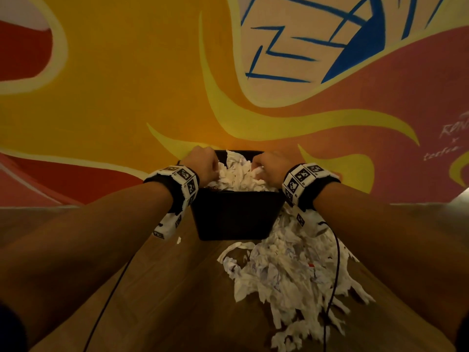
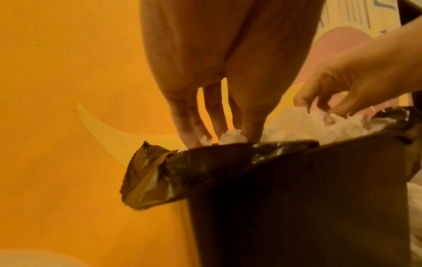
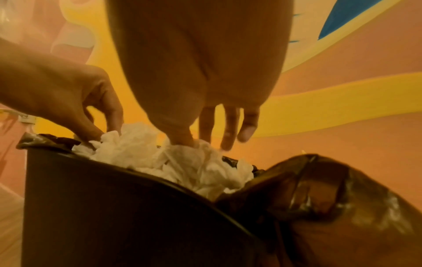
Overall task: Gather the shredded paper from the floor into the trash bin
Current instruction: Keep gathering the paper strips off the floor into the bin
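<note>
A black trash bin (image 1: pixel 233 214) with a dark liner (image 2: pixel 155 173) stands on the wooden floor against the wall. White shredded paper (image 1: pixel 236 174) is heaped above its rim. My left hand (image 1: pixel 203 161) reaches down into the left side of the heap, and its fingertips (image 2: pixel 251 133) sink into the paper. My right hand (image 1: pixel 269 166) is over the right side. Its thumb pushes into the shreds while its fingers (image 3: pixel 228 137) hang straight and spread. A large pile of shredded paper (image 1: pixel 291 275) lies on the floor in front of and to the right of the bin.
A painted wall (image 1: pixel 127 97) rises right behind the bin. Black cables run from both wrists: one (image 1: pixel 335 262) crosses the floor pile and one (image 1: pixel 109 301) lies over bare wooden floor (image 1: pixel 165 288) at the left. A single scrap (image 1: pixel 179 240) lies by the bin's left foot.
</note>
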{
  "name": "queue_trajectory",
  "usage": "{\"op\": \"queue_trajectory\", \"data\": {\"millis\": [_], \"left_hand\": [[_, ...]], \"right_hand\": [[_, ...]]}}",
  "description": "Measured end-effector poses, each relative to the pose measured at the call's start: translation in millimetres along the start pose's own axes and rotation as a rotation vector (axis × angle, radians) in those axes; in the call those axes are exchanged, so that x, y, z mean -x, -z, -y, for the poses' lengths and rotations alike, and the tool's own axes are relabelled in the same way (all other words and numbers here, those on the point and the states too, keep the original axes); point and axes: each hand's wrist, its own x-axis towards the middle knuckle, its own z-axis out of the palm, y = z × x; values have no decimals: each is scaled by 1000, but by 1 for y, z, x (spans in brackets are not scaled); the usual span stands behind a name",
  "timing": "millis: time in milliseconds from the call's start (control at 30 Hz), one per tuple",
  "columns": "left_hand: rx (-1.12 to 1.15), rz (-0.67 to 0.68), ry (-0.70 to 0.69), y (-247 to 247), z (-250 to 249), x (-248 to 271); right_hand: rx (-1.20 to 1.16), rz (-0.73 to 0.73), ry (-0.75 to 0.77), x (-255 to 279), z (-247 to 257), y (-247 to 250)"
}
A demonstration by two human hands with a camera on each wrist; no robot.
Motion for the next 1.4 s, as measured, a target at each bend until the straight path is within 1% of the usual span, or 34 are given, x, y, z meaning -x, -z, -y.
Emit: {"op": "queue_trajectory", "data": {"millis": [33, 67, 100, 200, 267, 367, 433, 500, 567, 633, 733, 767, 800, 867, 933, 967, 1033, 1067, 1133, 1200, 1233, 1267, 1300, 1333, 1367, 1400], "left_hand": [[-25, 7, 4, 0, 2, 1], [-46, 25, 4, -1, 3, 2], [-48, 49, -3, -3, 2, 3], [-136, 151, -32, -4, -6, 6], [-203, 242, -57, -4, -10, 6], [-158, 339, -78, -7, -8, 3], [-135, 413, -76, -11, -5, 4], [-148, 484, -62, -17, -4, 4], [-206, 526, -42, -22, -4, 2], [-260, 538, -44, -26, -5, -1], [-251, 571, -21, -26, -10, 0], [-243, 583, -23, -26, -11, 1], [-237, 594, -32, -25, -11, 2], [-234, 565, -68, -23, -9, 5], [-234, 474, -82, -16, -8, 9], [-278, 416, -103, -11, -8, 10], [-425, 294, -151, 1, -10, 13], [-488, 210, -162, 6, -12, 16], [-530, -14, -202, 11, -18, 20], [-439, -243, -325, 8, -29, 26], [-351, -304, -397, 4, -36, 30], [-263, -312, -458, 0, -43, 35], [-192, -272, -508, -8, -51, 40], [-141, -204, -556, -17, -58, 45], [-116, -122, -598, -30, -64, 50], [-112, -33, -626, -46, -69, 54]], "right_hand": [[63, -62, 22, 0, 0, -2], [86, -101, 13, 1, 0, -3], [56, -111, 2, 0, 0, -5], [-91, 39, -44, -1, 3, -9], [-122, 83, -50, -1, 4, -11], [-145, 120, -47, 0, 5, -15], [-169, 186, -37, 3, 6, -15], [-139, 262, -13, 7, 7, -17], [-46, 321, 21, 11, 7, -22], [5, 325, 19, 12, 4, -29], [-133, 336, -52, 14, 6, -32], [-148, 329, -55, 15, 6, -32], [-198, 291, -75, 17, 6, -34], [-246, 220, -59, 22, 5, -36], [-324, 170, -17, 28, -1, -35], [-342, 141, 6, 30, -5, -34], [-301, 76, 57, 38, -10, -29], [-271, 27, 86, 42, -12, -26], [-208, -100, 145, 49, -15, -24], [-183, -232, 171, 57, -20, -26], [-189, -305, 183, 63, -22, -28], [-197, -377, 199, 69, -22, -29], [-204, -432, 216, 76, -23, -31], [-212, -441, 228, 82, -24, -34], [-224, -396, 238, 88, -25, -38], [-232, -307, 243, 95, -25, -45]]}}
